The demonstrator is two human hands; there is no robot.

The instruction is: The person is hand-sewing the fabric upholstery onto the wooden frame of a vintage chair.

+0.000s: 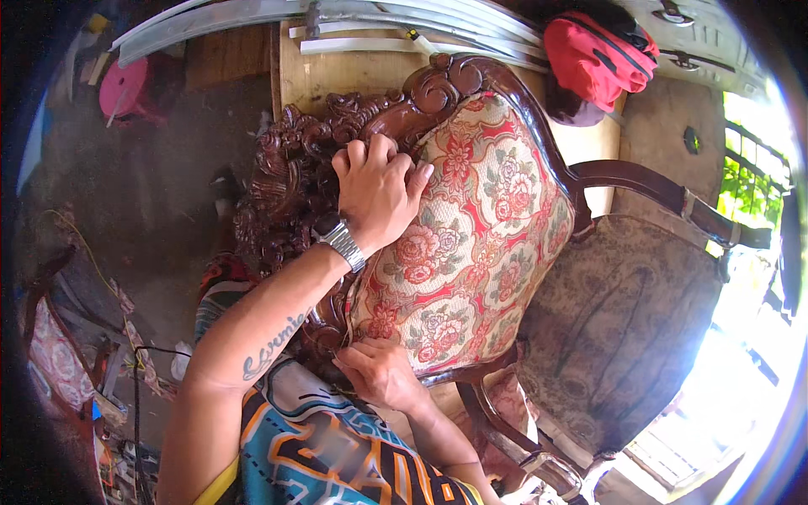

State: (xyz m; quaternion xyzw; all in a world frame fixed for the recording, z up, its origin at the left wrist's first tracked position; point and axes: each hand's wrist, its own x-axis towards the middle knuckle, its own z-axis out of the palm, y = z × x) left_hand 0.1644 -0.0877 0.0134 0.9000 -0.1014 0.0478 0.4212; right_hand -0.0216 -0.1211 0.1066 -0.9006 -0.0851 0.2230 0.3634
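Note:
A carved dark-wood armchair lies before me, its backrest panel covered in red, cream and green floral fabric. Across the upper left rim of that panel, my left hand curls its fingers over the carved frame, thumb along the fabric's edge. Lower down, my right hand pinches at the panel's near left corner. A thin trim cord runs along the fabric's edge into that pinch; the fingertips partly hide it. To the right extends the seat, covered in dull grey-brown patterned cloth.
Behind the chair lie long pale strips and a hammer. A red and black bag sits at the back right. A pink round object stands far left. Another floral-covered piece and loose cords are at the left.

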